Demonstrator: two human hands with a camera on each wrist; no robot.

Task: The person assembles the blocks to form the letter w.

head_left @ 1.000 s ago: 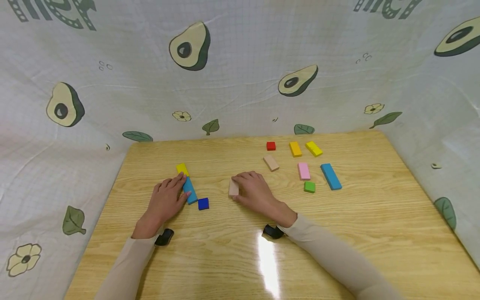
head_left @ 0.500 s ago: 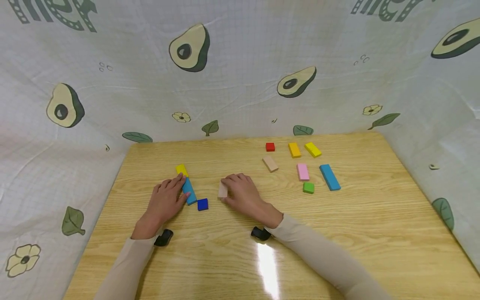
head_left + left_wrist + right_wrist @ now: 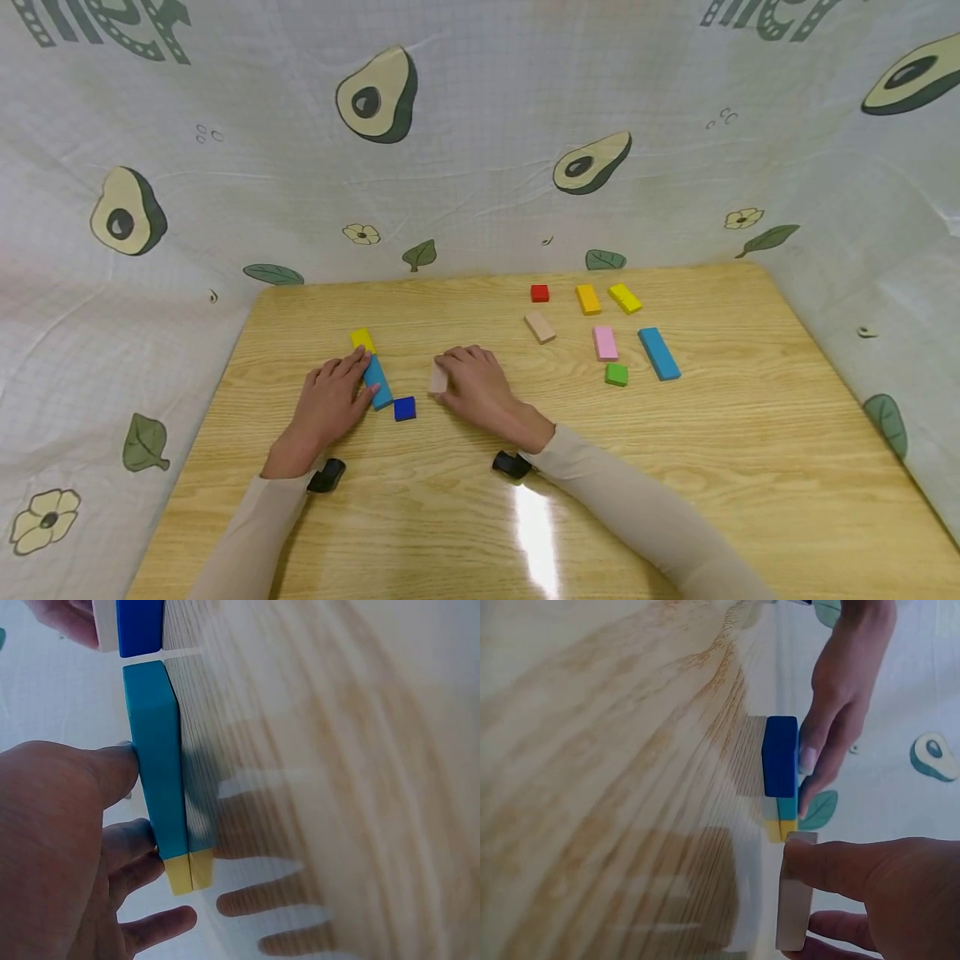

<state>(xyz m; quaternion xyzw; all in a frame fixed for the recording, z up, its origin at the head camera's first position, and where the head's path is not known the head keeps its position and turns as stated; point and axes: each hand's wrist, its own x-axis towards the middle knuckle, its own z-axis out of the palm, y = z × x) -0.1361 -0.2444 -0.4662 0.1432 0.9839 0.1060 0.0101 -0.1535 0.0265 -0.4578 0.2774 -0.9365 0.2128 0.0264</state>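
Observation:
My right hand grips a plain beige wooden block between thumb and fingers, low over the table and right of the dark blue block. The left hand rests its fingers and thumb on a long light blue block, which lies flat. At the far end of that block, a yellow block continues the row. A small dark blue block sits just off the near end of the light blue one, between the two hands.
On the right lie a red block, an orange block, a yellow block, another beige block, a pink block, a green block and a long blue block. A patterned cloth hangs behind the wooden table.
My right hand has slid left with the beige block, closer to the dark blue block, slowing over the last half second. The left hand and its blocks have stayed in place.

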